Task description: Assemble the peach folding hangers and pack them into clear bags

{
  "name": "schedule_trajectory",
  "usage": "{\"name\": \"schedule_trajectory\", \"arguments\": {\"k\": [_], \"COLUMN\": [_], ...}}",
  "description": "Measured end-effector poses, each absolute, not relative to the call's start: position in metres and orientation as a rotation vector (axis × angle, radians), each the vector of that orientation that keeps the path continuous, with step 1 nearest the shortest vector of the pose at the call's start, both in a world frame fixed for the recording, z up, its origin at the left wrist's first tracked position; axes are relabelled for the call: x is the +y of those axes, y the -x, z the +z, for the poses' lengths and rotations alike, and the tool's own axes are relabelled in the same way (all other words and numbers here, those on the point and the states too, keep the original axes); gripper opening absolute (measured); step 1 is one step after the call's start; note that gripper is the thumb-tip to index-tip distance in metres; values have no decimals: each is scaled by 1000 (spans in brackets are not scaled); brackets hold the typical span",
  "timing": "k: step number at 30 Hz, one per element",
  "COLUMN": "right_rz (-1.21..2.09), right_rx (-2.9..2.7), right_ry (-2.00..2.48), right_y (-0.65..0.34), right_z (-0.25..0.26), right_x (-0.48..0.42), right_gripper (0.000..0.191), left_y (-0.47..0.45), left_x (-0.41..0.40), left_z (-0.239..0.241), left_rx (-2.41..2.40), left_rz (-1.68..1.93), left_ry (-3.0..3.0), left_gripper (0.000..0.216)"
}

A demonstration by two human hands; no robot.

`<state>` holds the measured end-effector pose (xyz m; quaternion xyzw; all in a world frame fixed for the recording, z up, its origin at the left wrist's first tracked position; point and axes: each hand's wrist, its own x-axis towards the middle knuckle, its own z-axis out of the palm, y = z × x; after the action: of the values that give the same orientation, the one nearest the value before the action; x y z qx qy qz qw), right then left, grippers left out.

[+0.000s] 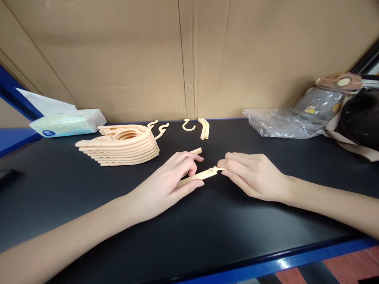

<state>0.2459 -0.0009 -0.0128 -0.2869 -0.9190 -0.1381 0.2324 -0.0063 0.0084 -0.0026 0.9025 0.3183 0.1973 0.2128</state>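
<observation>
Fingers curled, the left hand [174, 173] grips a cream plastic piece [201, 174] above the middle of a black, blue-edged worktop [189, 236], while the right hand [254, 175] closes in a pinch at the slim tip on its far end. Beyond them lie a loose hook [194, 128] and two curved strips [204, 129], with stacked hangers [127, 148] and a tissue pack [71, 122] to the left and crumpled clear plastic [272, 123] beside a bottle [319, 102] to the right. Brown cardboard [118, 59] walls the back; red and dark floor tiles [349, 263] show below.
</observation>
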Motion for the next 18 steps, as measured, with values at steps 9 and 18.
{"name": "schedule_trajectory", "arguments": {"k": [9,18], "right_rz": [-23,269], "right_rx": [-2563,-2499], "right_ry": [979,1062], "right_y": [-246,-244], "right_z": [-14,-13], "right_x": [4,0], "right_gripper": [30,28], "left_y": [6,6], "left_x": [9,9], "left_z": [-4,-6], "left_rx": [856,849], "left_rz": [531,549], "left_ry": [-2504,-2483], "left_gripper": [22,20]}}
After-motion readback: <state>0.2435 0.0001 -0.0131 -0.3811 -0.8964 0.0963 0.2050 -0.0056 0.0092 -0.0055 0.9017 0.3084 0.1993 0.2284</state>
